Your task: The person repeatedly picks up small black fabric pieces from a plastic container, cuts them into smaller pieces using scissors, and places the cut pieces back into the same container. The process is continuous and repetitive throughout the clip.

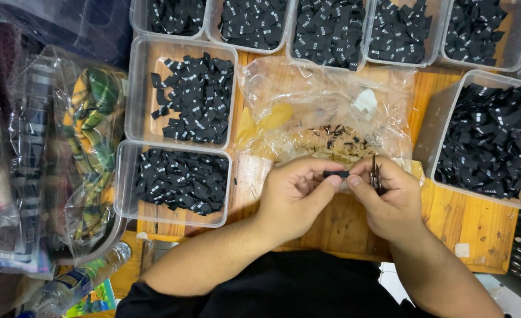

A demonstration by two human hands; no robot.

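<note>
Label (336, 174), small and black, pinched between both hands above the wooden table (472, 221), just in front of the clear bag (325, 106). Held at its left end by the left hand (296, 197), thumb and forefinger closed on it, other fingers curled under. Gripped at its right end by the right hand (390, 200), with small dark snips (376, 174) tucked upright in the same hand, blades pointing away from the body. Both hands touching at the fingertips, forearms resting near the table's near edge.

Seen from the head camera only. Lay crumpled on the table just beyond the hands: the clear bag, with dark thread scraps (337, 141) scattered on it, a white tag (364, 101) near its far right and a yellowish patch at its left. Stood left of the bag: two clear tubs (132, 100), one behind the other, both part-filled with black labels. Ran along the far edge: a row of tubs (363, 35) with more of the same. Sat to the right: a larger tub (431, 135), heaped fuller. Piled at far left, off the table: bagged checked cloth (90, 147), green and yellow. Lay below that, near the left elbow: a plastic bottle (75, 282)
</note>
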